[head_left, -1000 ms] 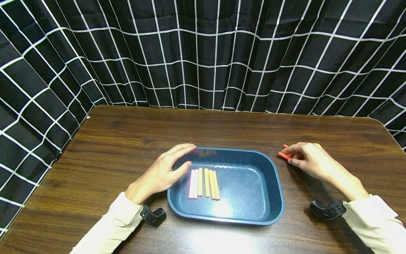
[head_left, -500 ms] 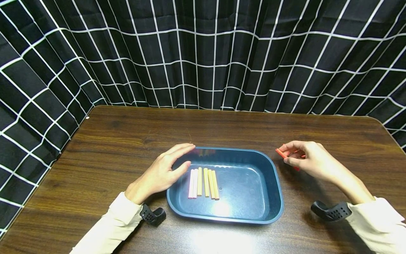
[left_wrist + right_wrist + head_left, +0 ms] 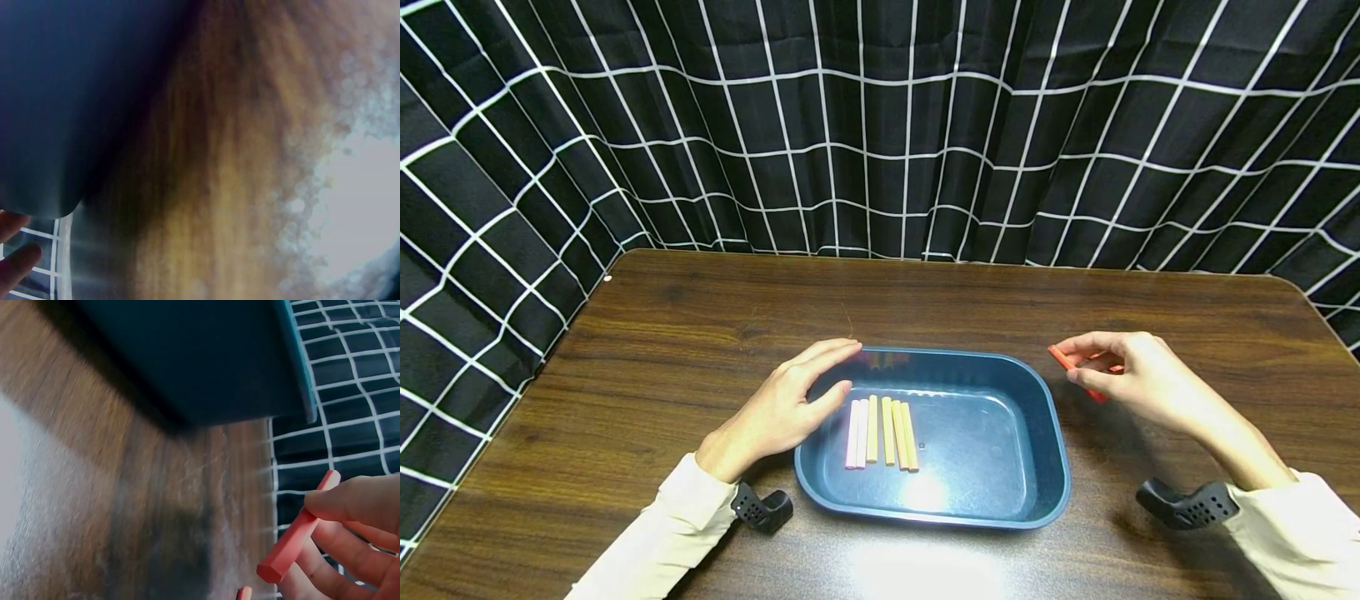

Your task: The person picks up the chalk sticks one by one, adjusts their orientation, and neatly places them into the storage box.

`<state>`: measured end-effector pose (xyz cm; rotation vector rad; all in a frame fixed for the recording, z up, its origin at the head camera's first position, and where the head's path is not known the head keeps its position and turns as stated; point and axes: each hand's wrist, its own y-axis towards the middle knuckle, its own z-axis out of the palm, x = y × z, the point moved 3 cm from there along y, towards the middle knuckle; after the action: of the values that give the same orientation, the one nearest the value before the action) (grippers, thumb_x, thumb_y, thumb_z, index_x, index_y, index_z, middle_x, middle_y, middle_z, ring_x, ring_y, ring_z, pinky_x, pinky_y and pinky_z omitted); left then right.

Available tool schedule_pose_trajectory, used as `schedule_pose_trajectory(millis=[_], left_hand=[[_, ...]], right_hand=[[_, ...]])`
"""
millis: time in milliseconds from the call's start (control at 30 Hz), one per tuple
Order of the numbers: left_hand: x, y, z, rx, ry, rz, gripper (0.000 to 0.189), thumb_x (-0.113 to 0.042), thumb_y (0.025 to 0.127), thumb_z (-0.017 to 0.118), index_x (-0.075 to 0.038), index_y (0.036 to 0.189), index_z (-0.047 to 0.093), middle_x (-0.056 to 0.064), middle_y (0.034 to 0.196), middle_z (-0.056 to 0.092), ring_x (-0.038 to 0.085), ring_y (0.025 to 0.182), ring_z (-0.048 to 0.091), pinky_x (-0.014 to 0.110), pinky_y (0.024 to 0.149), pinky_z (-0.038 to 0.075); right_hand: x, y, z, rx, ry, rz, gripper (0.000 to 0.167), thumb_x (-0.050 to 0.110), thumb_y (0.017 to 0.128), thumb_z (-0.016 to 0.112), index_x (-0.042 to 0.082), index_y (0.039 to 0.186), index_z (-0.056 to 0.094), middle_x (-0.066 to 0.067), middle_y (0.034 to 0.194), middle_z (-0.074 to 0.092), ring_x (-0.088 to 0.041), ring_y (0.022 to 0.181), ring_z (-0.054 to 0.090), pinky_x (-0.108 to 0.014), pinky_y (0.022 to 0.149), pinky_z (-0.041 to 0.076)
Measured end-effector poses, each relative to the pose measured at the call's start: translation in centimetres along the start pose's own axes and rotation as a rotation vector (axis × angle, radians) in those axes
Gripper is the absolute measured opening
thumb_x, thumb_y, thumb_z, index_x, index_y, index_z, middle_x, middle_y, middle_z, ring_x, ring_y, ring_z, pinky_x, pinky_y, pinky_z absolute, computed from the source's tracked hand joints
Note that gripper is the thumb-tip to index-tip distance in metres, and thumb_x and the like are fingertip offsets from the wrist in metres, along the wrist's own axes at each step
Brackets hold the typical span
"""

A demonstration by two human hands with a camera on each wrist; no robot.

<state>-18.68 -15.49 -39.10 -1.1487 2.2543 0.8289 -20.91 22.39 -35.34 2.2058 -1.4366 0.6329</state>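
My right hand [image 3: 1120, 367] is just right of the blue tray [image 3: 1063, 450], pinching a red chalk stick [image 3: 294, 544] between thumb and fingers. The same stick shows as a tilted red chalk [image 3: 1061, 357] in the head view. Below that hand part of a second red chalk [image 3: 1097, 396] is visible, mostly hidden; the right wrist view catches only its tip [image 3: 244, 593]. My left hand [image 3: 782, 400] rests on the tray's left rim with relaxed fingers. In the tray lie several chalk sticks side by side, pink chalk [image 3: 857, 433] at the left, yellow chalk [image 3: 888, 431] beside it.
The wooden table [image 3: 685, 333] extends around the tray. A black curtain with a white grid [image 3: 880, 125] hangs behind and at the sides. Black wrist cameras sit on both wrists, the left camera [image 3: 763, 510] near the tray's front left corner.
My right hand has lifted one red chalk and tilted it, shifting slightly left. The second red chalk now shows lower, under the hand. The left hand has stayed on the rim.
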Motion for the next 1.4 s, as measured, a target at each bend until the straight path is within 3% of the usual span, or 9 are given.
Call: schedule_pose_trajectory(millis=[467, 733, 1400], left_hand=[[-0.1, 0.0, 0.0, 0.0, 0.001, 0.013, 0.046, -0.019, 0.097, 0.06, -0.01, 0.141, 0.055, 0.008, 0.146, 0.053, 0.024, 0.138, 0.05, 0.044, 0.116, 0.039], [0.0, 0.0, 0.0, -0.002, 0.002, 0.01, 0.045, -0.019, 0.097, 0.06, -0.009, 0.141, 0.055, 0.008, 0.146, 0.054, 0.023, 0.137, 0.05, 0.043, 0.116, 0.039], [-0.1, 0.0, 0.0, 0.005, 0.011, -0.002, 0.046, -0.02, 0.097, 0.06, -0.011, 0.142, 0.054, 0.008, 0.148, 0.052, 0.024, 0.138, 0.049, 0.045, 0.116, 0.039]], right_hand=[[1.9, -0.3, -0.5, -0.005, 0.042, -0.02, 0.032, 0.005, 0.088, 0.072, 0.0, 0.119, 0.068, -0.016, 0.101, 0.074, 0.009, 0.076, 0.061, -0.016, 0.058, 0.048], [2.9, -0.4, -0.7, -0.017, 0.07, 0.013, 0.03, 0.011, 0.089, 0.072, 0.006, 0.119, 0.069, -0.013, 0.102, 0.074, 0.004, 0.075, 0.064, -0.018, 0.058, 0.05], [5.5, -0.7, 1.2, 0.097, 0.239, 0.06, 0.039, 0.012, 0.09, 0.071, 0.001, 0.126, 0.063, -0.013, 0.101, 0.073, -0.002, 0.076, 0.069, -0.024, 0.064, 0.059]])
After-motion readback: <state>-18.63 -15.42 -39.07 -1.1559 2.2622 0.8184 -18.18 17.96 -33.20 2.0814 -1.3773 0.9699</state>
